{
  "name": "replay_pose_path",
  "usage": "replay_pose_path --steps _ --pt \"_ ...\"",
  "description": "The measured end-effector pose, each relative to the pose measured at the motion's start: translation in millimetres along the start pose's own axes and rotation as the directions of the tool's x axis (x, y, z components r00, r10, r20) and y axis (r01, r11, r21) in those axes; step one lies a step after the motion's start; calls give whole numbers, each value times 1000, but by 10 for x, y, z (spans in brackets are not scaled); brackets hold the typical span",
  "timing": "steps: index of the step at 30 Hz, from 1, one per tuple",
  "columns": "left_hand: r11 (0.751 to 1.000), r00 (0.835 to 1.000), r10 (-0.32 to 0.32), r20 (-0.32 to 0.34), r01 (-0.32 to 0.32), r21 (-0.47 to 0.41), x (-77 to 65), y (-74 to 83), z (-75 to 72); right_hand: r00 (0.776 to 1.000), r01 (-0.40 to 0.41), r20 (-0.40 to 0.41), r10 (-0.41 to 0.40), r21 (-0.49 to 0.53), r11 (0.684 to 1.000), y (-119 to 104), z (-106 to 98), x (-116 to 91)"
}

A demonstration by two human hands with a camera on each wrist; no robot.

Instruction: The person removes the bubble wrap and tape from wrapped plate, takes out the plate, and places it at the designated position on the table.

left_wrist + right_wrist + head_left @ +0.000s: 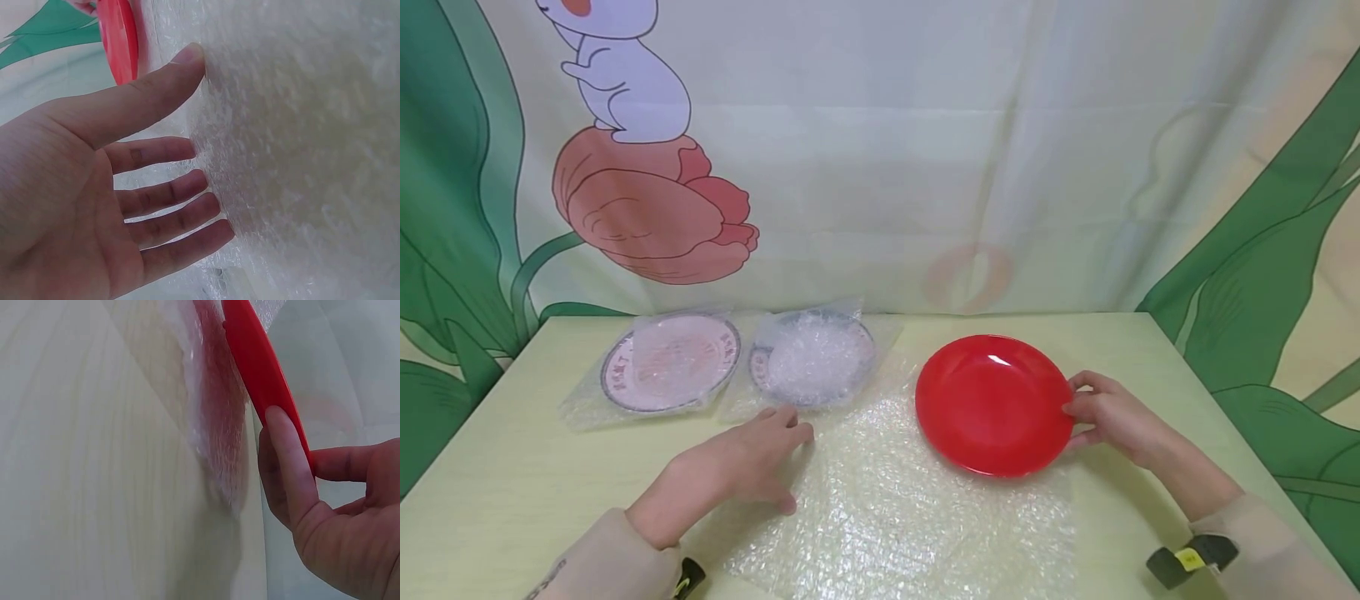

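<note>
My right hand [1116, 421] pinches the right rim of a round red plate [994, 408]. In the right wrist view the plate [265, 369] is held over a sheet of bubble wrap, with a digit on each face of its rim. The bubble wrap [895, 517] lies flat on the table, and a reddish tint from the plate shows on it. My left hand [741, 462] is at the sheet's left side, holding nothing. In the left wrist view its fingers [169, 219] are spread and fairly straight, fingertips right at the bubble wrap [300, 156].
At the back left of the pale table [482, 500] lie two patterned plates in bubble wrap, a left wrapped plate [673, 362] and a right wrapped plate [812, 358]. A printed curtain [880, 167] hangs behind the table's back edge.
</note>
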State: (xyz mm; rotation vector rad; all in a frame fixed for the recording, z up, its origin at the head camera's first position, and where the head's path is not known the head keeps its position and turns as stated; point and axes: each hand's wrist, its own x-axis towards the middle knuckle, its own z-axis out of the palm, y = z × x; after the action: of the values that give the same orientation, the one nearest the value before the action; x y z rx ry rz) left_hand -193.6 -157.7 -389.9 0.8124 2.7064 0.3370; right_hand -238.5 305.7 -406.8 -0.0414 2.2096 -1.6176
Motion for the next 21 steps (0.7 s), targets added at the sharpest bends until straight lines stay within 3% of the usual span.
replay_pose_path --steps 21 --pt "1000 1000 0 13 0 3 15 -10 -4 990 -24 -139 39 111 994 246 -319 -13"
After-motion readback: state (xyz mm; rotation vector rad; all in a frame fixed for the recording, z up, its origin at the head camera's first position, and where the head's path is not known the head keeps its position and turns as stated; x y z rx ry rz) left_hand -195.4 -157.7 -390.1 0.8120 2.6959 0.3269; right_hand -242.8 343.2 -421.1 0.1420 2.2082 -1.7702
